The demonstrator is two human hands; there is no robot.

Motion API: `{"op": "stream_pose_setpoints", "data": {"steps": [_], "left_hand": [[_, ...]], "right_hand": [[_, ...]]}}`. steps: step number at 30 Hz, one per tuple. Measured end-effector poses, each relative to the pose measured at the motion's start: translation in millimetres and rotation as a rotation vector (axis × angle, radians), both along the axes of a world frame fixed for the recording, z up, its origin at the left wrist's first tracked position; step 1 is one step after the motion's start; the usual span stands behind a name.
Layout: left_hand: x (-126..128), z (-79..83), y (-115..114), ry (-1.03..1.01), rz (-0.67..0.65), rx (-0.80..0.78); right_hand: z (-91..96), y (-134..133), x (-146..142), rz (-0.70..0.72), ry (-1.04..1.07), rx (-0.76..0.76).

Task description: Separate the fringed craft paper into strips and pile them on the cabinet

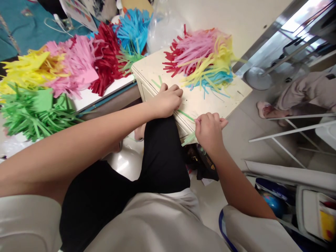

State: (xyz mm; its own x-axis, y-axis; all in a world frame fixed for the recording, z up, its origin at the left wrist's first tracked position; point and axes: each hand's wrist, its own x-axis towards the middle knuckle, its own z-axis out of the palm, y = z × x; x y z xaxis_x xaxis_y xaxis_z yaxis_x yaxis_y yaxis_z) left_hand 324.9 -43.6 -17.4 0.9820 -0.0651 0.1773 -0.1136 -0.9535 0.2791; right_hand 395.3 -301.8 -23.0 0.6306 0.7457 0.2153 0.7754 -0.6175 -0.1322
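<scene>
My left hand [168, 99] rests closed on the front edge of a small cream table [231, 94], pressing down a thin green paper strip [185, 114]. My right hand [208, 129] is closed in a pinch on the other end of that green strip, just off the table's near corner. A heap of pink, red, yellow and blue paper strips [202, 57] lies on the table beyond both hands.
Fringed paper piles lie on a white board at left: green [34, 112], yellow [28, 68], pink [76, 64], red [106, 57], blue [133, 28]. Another person's leg and foot [288, 101] are at right beside a white metal rack [294, 131]. My black-clad knee [162, 150] is below the table.
</scene>
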Motion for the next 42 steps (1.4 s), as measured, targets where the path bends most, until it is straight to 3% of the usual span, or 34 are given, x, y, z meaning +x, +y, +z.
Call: {"op": "stream_pose_setpoints", "data": {"steps": [7, 15, 20, 24, 27, 33, 38, 42], "left_hand": [[7, -3.1, 0, -0.013, 0.038, -0.016], [44, -2.0, -3, 0.102, 0.164, -0.031], [58, -14.2, 3, 0.099, 0.145, -0.032], [74, -26.3, 9, 0.026, 0.092, -0.058], [79, -25.0, 11, 0.051, 0.113, -0.032], [41, -6.5, 7, 0.052, -0.020, -0.062], [2, -2.0, -3, -0.077, -0.106, -0.026], [-8, -3.8, -12, -0.197, -0.222, 0.108]], "right_hand": [[3.2, 1, 10, -0.022, 0.014, -0.022], [0.4, 3, 16, -0.079, 0.058, -0.041], [-2.9, 5, 19, -0.095, 0.097, -0.049], [6.5, 10, 20, -0.108, 0.105, -0.120], [16.3, 13, 15, -0.083, 0.050, -0.146], [19.6, 10, -10, 0.168, -0.086, -0.126], [12.7, 6, -26, 0.156, -0.107, -0.132], [6.3, 9, -31, 0.124, -0.126, -0.066]]}}
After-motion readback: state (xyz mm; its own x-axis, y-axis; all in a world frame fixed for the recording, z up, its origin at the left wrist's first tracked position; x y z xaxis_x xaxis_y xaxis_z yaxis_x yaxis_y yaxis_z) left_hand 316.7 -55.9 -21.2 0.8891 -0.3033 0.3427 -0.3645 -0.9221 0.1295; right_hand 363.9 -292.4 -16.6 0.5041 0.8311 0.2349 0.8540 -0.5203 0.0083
